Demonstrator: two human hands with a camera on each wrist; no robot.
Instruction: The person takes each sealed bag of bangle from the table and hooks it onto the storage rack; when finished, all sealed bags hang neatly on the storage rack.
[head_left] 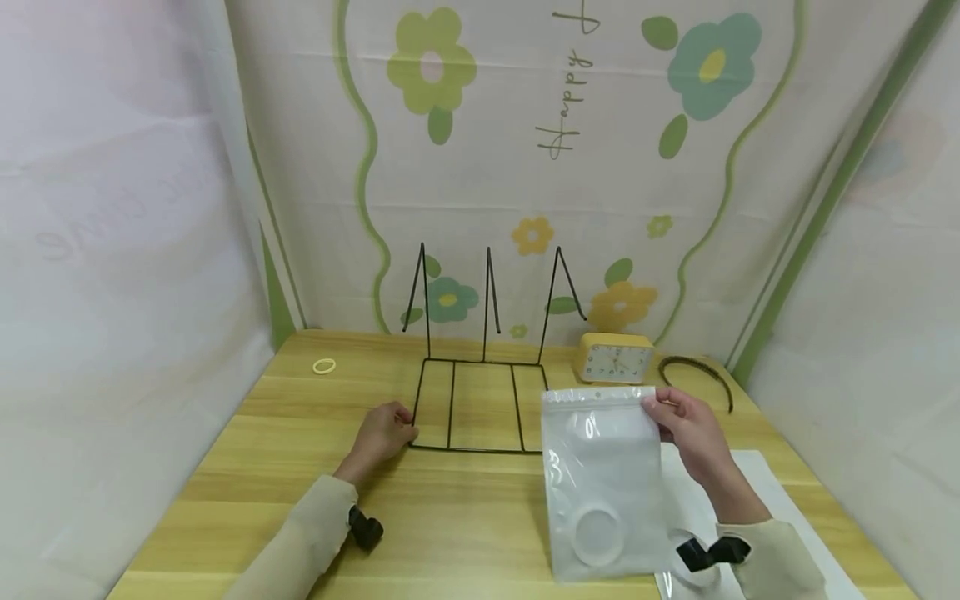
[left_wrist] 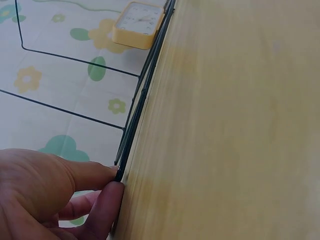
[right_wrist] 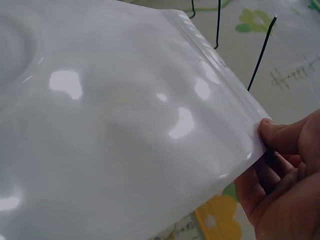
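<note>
A black wire rack (head_left: 480, 451) stands on the wooden table, its three bent prongs rising at the back. My left hand (head_left: 384, 432) pinches the front left corner of its base between thumb and fingers, seen closely at the black wire (left_wrist: 131, 130) in the left wrist view. With thumb and fingers, my right hand (head_left: 693, 433) grips the top right corner of a white zip-top bag (head_left: 603, 467). The bag hangs upright to the right of the rack, glossy in the right wrist view, with a round ring shape showing near its bottom.
A yellow clock (head_left: 617, 358) stands behind the bag, with a dark curved band (head_left: 701, 364) to its right. Under the right forearm lies a white sheet-like item (head_left: 772, 492). A small pale ring (head_left: 324, 366) lies at the back left. Printed fabric (head_left: 480, 183) encloses the table.
</note>
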